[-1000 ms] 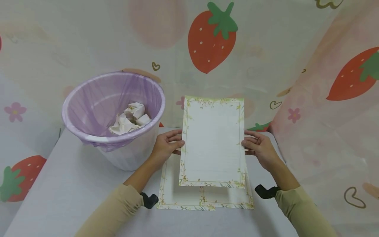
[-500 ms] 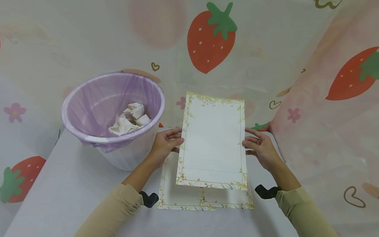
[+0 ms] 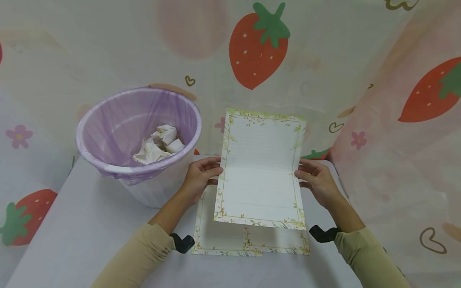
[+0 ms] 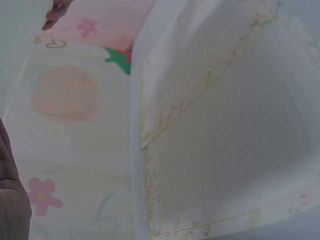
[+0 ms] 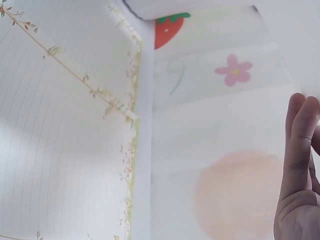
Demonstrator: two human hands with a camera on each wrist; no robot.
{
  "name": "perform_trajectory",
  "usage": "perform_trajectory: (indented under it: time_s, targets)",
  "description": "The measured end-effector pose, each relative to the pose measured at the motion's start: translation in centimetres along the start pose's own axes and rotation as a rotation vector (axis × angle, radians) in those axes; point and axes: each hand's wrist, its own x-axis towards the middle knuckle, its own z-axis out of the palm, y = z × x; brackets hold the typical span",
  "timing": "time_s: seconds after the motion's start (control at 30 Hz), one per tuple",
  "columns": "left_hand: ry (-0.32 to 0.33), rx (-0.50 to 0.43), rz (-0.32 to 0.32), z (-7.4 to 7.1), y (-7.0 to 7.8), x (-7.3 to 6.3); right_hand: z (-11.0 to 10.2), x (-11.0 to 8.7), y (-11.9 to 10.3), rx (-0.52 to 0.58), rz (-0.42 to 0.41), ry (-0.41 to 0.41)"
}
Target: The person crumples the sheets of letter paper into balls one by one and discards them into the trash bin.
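Rightward swung the raised sheet (image 3: pixel 261 172), its right edge farther over and top slightly higher than half a second earlier.
From the head, a white bin (image 3: pixel 155 192) with purple liner (image 3: pixel 115 128) and crumpled papers (image 3: pixel 149 152) stood on the table (image 3: pixel 97 228), near the left hand (image 3: pixel 199 178); two lying sheets (image 3: pixel 220 240) overlapped below, partly hidden by the raised sheet; left hand and right hand (image 3: pixel 318 180) pinched its opposite edges, thumbs in front, fingers behind, nearly closed together, much where they were before. From the left wrist, the lying sheets overlapped beside a patterned backdrop (image 4: pixel 75 145), the left hand cut by the frame. From the right wrist, ruled lines showed, and the right hand's fingers extended.
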Motion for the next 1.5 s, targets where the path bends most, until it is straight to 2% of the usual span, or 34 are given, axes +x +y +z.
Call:
perform_trajectory:
  time_s: [0.3, 0.6, 0.97, 1.23, 1.37, 1.5]
  targets:
    - [-0.008, -0.075, -0.010, 0.10, -0.02, 0.05, -0.05, 0.13, 0.14, 0.028, -0.047, -0.031]
    - [0.036, -0.153, -0.058, 0.27, 0.26, 0.14, 0.35, 0.27, 0.25, 0.071, -0.094, -0.042]
    - [-0.087, -0.286, -0.075, 0.37, 0.59, -0.08, 0.28, 0.11, 0.15, 0.009, -0.138, -0.082]
    - [-0.177, -0.371, -0.056, 0.22, 0.37, 0.03, 0.38, 0.10, 0.31, 0.016, -0.107, -0.070]
    - [-0.174, -0.413, -0.063, 0.25, 0.35, 0.03, 0.54, 0.04, 0.42, -0.007, -0.074, -0.054]
    - [-0.136, -0.456, -0.081, 0.34, 0.35, 0.02, 0.82, 0.04, 0.60, -0.023, -0.065, -0.048]
